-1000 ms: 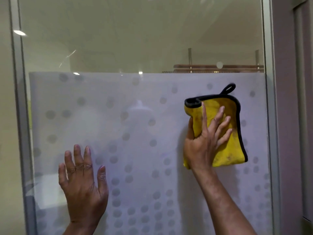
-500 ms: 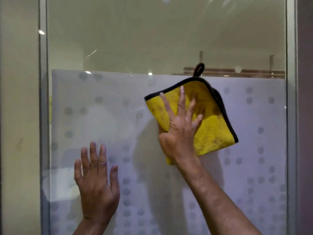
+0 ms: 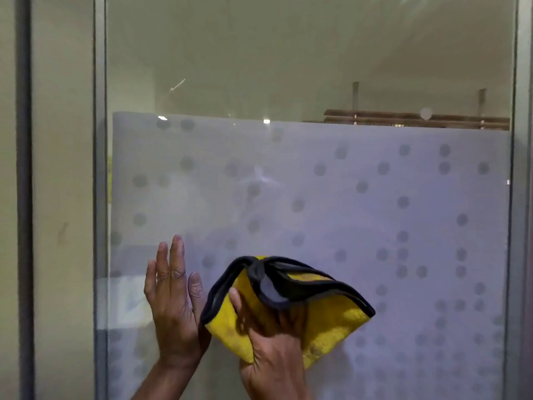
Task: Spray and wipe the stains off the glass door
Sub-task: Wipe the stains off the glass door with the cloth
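Low on the glass door (image 3: 317, 197), near its left frame (image 3: 99, 168), the left hand (image 3: 173, 307) presses flat, grip unclenched. The right hand (image 3: 274, 353) clutches the yellow cloth (image 3: 334, 327) in its grip.

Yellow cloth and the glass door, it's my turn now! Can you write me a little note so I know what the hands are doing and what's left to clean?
Left hand: open, fingers straight, flat on the glass door, low on its left side.
Right hand: grips the yellow cloth, bunched up, low on the door just right of the left hand.
Done: the cloth is at the door; how much glass is already clean cannot be told.
Left: a faint smear shows above the hands, perhaps only a reflection. Probably wipe there next, then the rest.
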`<state>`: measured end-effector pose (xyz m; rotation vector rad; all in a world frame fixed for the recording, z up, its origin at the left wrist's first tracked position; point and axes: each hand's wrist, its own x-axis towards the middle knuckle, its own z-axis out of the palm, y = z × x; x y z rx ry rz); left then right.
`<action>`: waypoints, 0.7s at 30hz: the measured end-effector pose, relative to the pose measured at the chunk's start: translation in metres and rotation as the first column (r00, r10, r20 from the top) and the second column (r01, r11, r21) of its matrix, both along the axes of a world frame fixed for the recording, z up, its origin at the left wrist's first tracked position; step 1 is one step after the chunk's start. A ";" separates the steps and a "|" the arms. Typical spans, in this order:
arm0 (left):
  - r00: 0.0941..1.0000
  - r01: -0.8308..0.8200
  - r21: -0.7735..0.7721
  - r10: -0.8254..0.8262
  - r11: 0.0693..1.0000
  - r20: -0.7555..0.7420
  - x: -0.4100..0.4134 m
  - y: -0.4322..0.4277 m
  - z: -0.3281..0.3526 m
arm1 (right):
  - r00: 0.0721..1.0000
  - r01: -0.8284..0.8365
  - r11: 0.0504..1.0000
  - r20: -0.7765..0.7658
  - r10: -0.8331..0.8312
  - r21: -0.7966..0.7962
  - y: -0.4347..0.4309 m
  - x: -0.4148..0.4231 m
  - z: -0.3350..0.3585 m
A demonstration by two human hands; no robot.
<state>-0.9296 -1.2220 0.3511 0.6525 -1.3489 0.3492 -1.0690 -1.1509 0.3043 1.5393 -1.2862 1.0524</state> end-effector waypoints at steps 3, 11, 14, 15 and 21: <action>0.997 -0.065 -0.005 0.065 0.998 0.046 0.000 -0.003 0.000 | 0.984 0.071 0.986 0.151 -0.094 0.150 0.002 -0.018 -0.022; 0.987 -0.129 0.003 0.128 0.992 0.093 0.000 -0.004 -0.001 | 0.864 0.230 0.973 0.464 -0.195 -0.019 0.011 -0.059 -0.015; 0.986 -0.139 0.006 0.138 0.990 0.097 -0.001 -0.004 -0.002 | 0.822 0.279 0.957 0.534 -0.195 -0.080 0.025 -0.077 0.014; 0.985 -0.145 0.004 0.144 0.989 0.099 -0.001 -0.004 -0.002 | 0.816 0.291 0.952 0.543 -0.196 -0.093 0.028 -0.083 0.023; 0.979 -0.170 0.005 0.168 0.985 0.116 0.000 -0.006 -0.002 | 0.745 0.391 0.909 0.629 -0.221 -0.144 0.026 -0.118 0.093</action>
